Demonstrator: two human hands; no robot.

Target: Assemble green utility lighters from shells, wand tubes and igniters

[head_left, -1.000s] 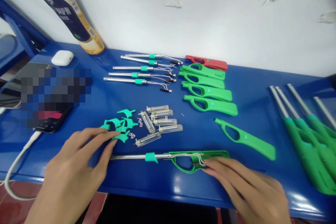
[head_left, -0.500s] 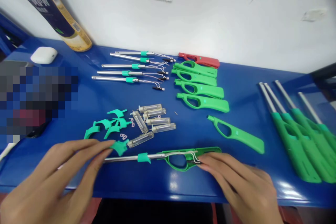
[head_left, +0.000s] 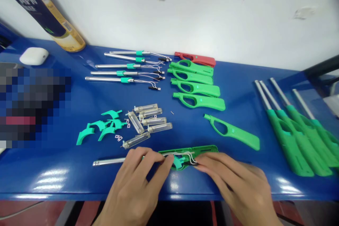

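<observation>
Between the thumb and fingers of my left hand (head_left: 139, 182) is a small teal trigger (head_left: 178, 162), at the finger opening of a green lighter handle shell (head_left: 208, 149). The shell lies inner side up near the table's front edge. A metal lighter tube (head_left: 109, 161) runs out of it to the left, partly covered by my left hand. White wires (head_left: 191, 156) curve through the shell to a small black igniter part (head_left: 195, 164). My right hand (head_left: 235, 180) pinches that part inside the shell; its fingertips hide most of it.
Several loose teal triggers (head_left: 86, 133) and clear fuel tanks (head_left: 160, 128) lie left of centre. Behind are wired metal tubes (head_left: 109, 79), green shells (head_left: 212, 103) and a red shell (head_left: 201, 59). Lighters with tubes fitted (head_left: 288, 144) lie right. A tall can (head_left: 71, 39) stands back left.
My left hand has moved right with the teal trigger, from beside the fuel tanks to the shell's finger opening. My right hand stays at the wires. The view has shifted slightly.
</observation>
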